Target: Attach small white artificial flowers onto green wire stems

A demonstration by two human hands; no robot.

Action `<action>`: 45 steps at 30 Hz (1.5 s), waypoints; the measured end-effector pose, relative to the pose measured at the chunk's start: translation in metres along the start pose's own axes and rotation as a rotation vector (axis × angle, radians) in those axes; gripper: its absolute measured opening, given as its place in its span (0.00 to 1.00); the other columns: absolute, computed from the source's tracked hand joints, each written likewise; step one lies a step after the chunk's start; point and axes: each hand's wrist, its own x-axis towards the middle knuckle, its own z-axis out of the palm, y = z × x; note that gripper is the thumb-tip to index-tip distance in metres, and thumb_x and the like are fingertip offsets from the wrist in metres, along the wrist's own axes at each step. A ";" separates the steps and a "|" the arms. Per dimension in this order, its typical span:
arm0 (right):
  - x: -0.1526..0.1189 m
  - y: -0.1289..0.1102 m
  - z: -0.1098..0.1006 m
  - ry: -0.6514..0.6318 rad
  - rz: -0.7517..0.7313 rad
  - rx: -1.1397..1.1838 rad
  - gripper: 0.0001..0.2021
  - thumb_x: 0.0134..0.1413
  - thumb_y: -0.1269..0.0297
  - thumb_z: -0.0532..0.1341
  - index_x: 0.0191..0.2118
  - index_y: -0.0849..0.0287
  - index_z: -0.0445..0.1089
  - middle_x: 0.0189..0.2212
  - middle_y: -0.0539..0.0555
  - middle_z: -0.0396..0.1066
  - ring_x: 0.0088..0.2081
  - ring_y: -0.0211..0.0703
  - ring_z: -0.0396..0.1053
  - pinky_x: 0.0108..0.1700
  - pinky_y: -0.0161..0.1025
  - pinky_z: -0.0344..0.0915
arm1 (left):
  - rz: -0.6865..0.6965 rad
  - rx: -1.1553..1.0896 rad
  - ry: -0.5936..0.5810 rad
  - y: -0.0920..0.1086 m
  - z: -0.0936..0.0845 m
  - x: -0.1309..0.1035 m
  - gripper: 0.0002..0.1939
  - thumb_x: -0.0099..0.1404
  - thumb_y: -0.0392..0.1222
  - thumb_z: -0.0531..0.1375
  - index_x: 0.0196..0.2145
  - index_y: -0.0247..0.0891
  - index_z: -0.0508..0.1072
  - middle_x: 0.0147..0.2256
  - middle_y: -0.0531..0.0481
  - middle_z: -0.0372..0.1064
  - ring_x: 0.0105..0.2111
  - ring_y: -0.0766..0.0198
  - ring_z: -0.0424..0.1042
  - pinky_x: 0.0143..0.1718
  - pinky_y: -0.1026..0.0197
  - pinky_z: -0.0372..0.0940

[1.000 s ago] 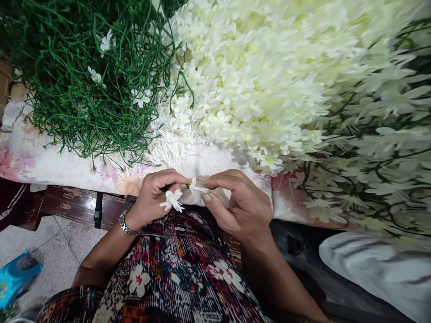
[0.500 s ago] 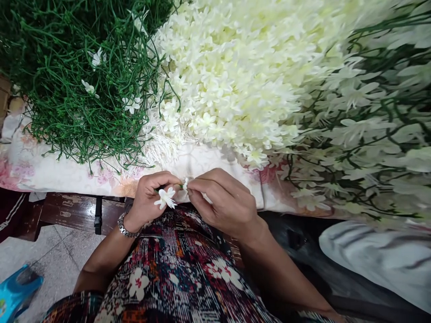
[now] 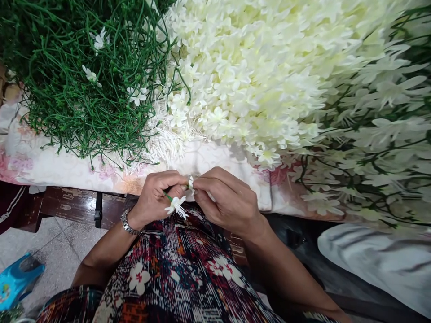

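Note:
Close to the table's front edge, my left hand (image 3: 161, 193) pinches a thin green stem. A white flower (image 3: 176, 206) on that stem hangs below the fingers. Thumb and forefinger of my right hand (image 3: 225, 197) close on a small white blossom (image 3: 191, 183) at the stem's other tip, almost touching the left fingertips. Behind the hands lie a heap of green stems (image 3: 90, 89) on the left and a large pile of loose white blossoms (image 3: 256, 76) in the middle. Stems with white flowers attached (image 3: 380, 170) lie on the right.
A floral cloth (image 3: 215, 157) covers the table. White thread-like pieces (image 3: 168, 143) lie between the heaps. A blue plastic object (image 3: 20, 280) is on the tiled floor at lower left. Pale striped fabric (image 3: 377, 264) shows at lower right.
Both hands have shifted slightly right, still pinching the stem and blossom. The hanging flower now sits a little lower and further right, with more green stem showing above it.

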 end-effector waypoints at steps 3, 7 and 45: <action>-0.001 0.000 0.001 0.003 0.004 0.005 0.08 0.45 0.79 0.55 0.33 0.63 0.61 0.25 0.54 0.65 0.29 0.36 0.61 0.29 0.34 0.63 | -0.011 0.023 -0.024 0.000 -0.001 0.001 0.07 0.58 0.34 0.53 0.23 0.33 0.67 0.18 0.56 0.55 0.19 0.74 0.55 0.21 0.69 0.51; -0.002 0.002 0.000 0.006 0.011 0.005 0.08 0.45 0.78 0.55 0.34 0.62 0.62 0.25 0.54 0.65 0.29 0.36 0.62 0.29 0.34 0.63 | -0.069 0.032 -0.068 0.003 -0.003 0.001 0.07 0.58 0.34 0.52 0.25 0.33 0.68 0.20 0.54 0.59 0.20 0.73 0.57 0.22 0.69 0.53; -0.009 0.002 0.008 0.109 0.163 0.046 0.07 0.46 0.77 0.54 0.31 0.60 0.61 0.23 0.50 0.63 0.27 0.34 0.62 0.27 0.32 0.62 | 0.085 0.227 0.052 -0.002 0.012 -0.005 0.07 0.59 0.34 0.52 0.26 0.34 0.67 0.19 0.55 0.53 0.20 0.71 0.54 0.21 0.67 0.51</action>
